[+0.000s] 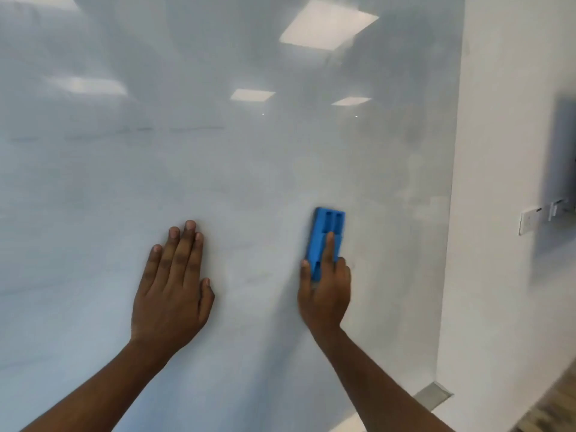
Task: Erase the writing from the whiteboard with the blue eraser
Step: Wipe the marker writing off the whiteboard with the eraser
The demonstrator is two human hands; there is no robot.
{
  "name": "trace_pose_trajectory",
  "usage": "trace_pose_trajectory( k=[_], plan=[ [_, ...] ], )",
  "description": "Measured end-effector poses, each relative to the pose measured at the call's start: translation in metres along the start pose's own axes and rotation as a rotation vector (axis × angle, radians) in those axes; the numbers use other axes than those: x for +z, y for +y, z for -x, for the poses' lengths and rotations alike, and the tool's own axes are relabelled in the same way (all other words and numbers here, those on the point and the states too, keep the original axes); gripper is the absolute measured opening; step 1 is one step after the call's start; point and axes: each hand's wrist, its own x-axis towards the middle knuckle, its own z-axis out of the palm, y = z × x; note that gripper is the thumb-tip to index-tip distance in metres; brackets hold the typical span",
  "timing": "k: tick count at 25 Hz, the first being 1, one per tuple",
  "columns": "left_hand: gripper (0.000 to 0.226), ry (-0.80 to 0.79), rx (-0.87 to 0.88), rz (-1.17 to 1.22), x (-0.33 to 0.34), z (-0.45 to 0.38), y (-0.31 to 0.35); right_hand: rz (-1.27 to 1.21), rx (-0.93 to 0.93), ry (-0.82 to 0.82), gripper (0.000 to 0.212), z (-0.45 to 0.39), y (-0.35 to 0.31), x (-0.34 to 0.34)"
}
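Bright blue eraser (328, 241), glossy pale grey-white whiteboard (218, 182) with faint grey smudges, plain white wall (505, 275)

Two bare forearms reach in from the lower edge, with no sleeves, watch, rings or bracelets showing. The left hand (173, 291) and right hand (324, 294) are ungloved, the fingernails short and unpainted.

The single head-worn view faces the whiteboard (218, 182) squarely from close, within arm's reach.
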Motion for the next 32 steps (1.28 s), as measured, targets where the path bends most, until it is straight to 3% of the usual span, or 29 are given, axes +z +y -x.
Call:
trace_pose_trajectory(
  k=[2,3,4,5,7,8,9,10,13,14,16,19,21,23,25,27,29,32],
  plan=[
    [0.075,0.013,-0.017,0.001,0.003,-0.001,0.004,0.059,-0.532,-0.174,0.068,0.041,-0.008,0.011],
    [0.075,0.017,-0.016,0.009,0.004,-0.001,0.004,0.098,-0.622,-0.212,0.069,0.044,-0.002,0.011],
    [0.074,0.016,-0.011,0.02,0.005,0.001,0.002,0.11,-0.585,-0.19,0.068,0.035,0.008,0.007],
    [0.074,0.01,-0.003,0.028,0.006,0.006,0.001,0.12,-0.42,-0.132,0.067,0.024,0.021,0.0],
    [0.074,0.001,0.02,0.018,0.009,0.022,0.0,0.064,0.119,0.0,0.069,-0.006,0.041,-0.016],
    [0.074,-0.001,0.028,0.01,0.011,0.033,0.001,0.051,0.304,0.034,0.07,-0.009,0.048,-0.019],
    [0.073,-0.004,0.037,0.005,0.015,0.045,0.004,0.073,0.368,0.045,0.07,-0.001,0.048,-0.018],
    [0.073,-0.003,0.04,-0.005,0.018,0.056,0.007,0.091,0.299,0.027,0.069,0.015,0.044,-0.013],
    [0.071,0.028,-0.003,-0.018,0.028,0.068,0.017,0.074,-0.309,-0.177,0.063,0.096,0.024,0.002],
    [0.071,0.022,-0.003,-0.006,0.031,0.069,0.02,0.113,-0.436,-0.251,0.064,0.112,0.031,0.002],
    [0.071,0.014,0.034,-0.02,0.034,0.072,0.018,0.156,-0.42,-0.264,0.065,0.099,0.052,-0.008],
    [0.071,0.008,0.083,-0.038,0.035,0.076,0.018,0.208,0.129,-0.097,0.071,0.044,0.079,-0.029],
    [0.071,0.017,0.076,-0.051,0.036,0.076,0.019,0.208,0.278,-0.048,0.073,0.045,0.083,-0.027],
    [0.071,0.018,0.064,-0.059,0.038,0.077,0.02,0.177,0.117,-0.154,0.072,0.087,0.062,-0.014],
    [0.07,0.022,0.062,-0.036,0.037,0.077,0.02,0.182,-0.224,-0.38,0.071,0.145,0.047,-0.009],
    [0.07,0.025,0.076,-0.016,0.036,0.078,0.018,0.24,-0.348,-0.5,0.068,0.159,0.066,-0.017],
    [0.071,0.02,0.079,-0.001,0.036,0.08,0.016,0.287,-0.106,-0.424,0.068,0.142,0.089,-0.028],
    [0.069,0.025,0.104,0.004,0.036,0.086,0.018,0.125,0.651,-0.304,0.078,0.118,0.095,-0.034]
  ],
)
